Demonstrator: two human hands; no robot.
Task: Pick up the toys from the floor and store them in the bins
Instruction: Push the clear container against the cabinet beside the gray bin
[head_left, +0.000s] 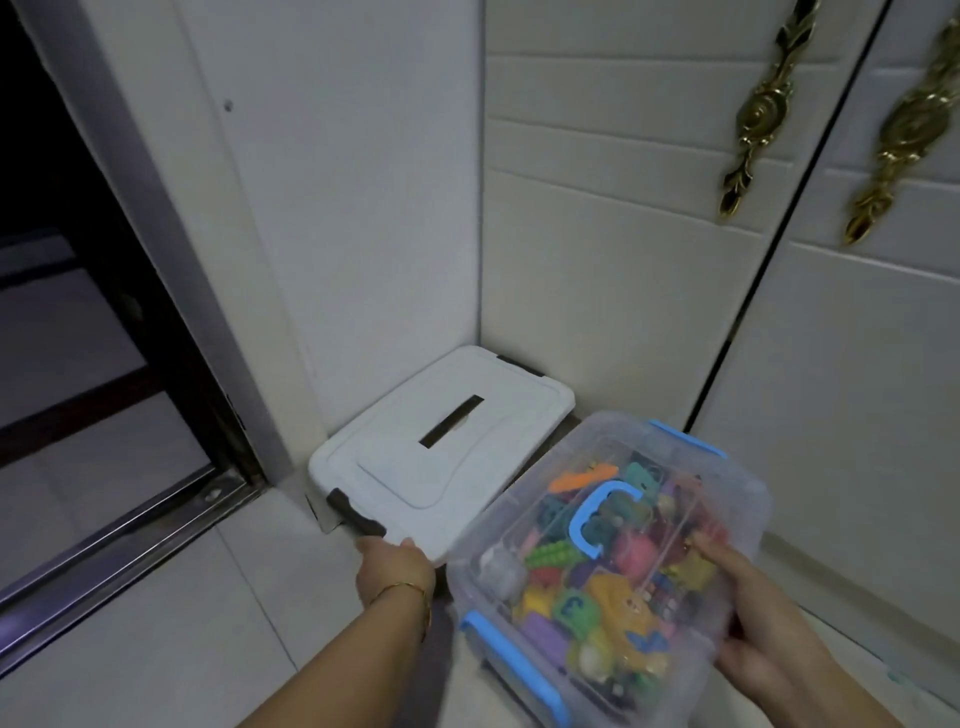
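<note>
A clear bin (737, 486) with a shut lid, blue latches and a blue handle (597, 519) sits low and right of centre, tilted and seemingly held above the floor (182, 623). It is packed with toys (597, 597) in many colours, among them a green block marked with a 3 and a yellow piece beside it. The right hand (763, 623) grasps this bin by its right side, with fingers (719, 553) lying over the lid and the rest of the hand wrapped around the edge.

Just left of and behind it, a white bin (441, 441) with a closed white lid and dark latches stands on the floor in the corner, between a white wall and the wardrobe doors (597, 260), which carry gold handles (758, 109). The left hand (395, 571), a thin gold bracelet (410, 590) at its wrist, grips the near edge of the white bin's lid beside a dark latch (358, 514), fingertips curled over the rim. A metal door track (104, 545) runs along the floor at left
</note>
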